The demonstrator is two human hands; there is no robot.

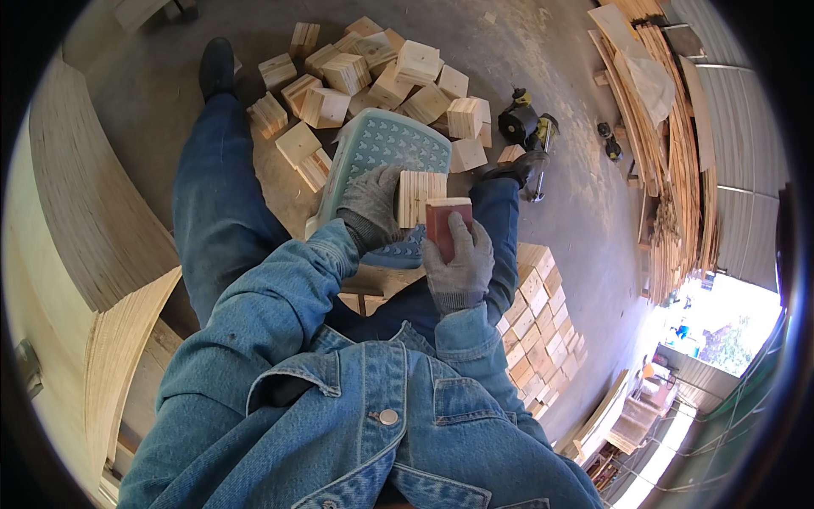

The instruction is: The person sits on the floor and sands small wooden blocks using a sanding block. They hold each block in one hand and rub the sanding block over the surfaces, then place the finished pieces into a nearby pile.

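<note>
A pale wooden block [422,197] with striped, layered edges is gripped from its left side by my gloved left hand [370,204]. In my gloved right hand [462,265] is a reddish-brown sanding block [447,227] with a light top edge, fingers laid along its face. The sanding block is up against the wooden block's lower right corner; whether they press together I cannot tell. Both are above a light blue-green plastic stool [392,136] with a patterned top, which stands between my legs. My left fingertips are hidden behind the wooden block.
Loose wooden blocks [348,75] lie heaped on the floor beyond the stool. Stacked blocks [538,327] stand by my right leg. Right of my right foot are black-and-yellow power tools [519,119]. Long boards [670,127] lean along the right wall; large plywood sheets [89,187] stand at left.
</note>
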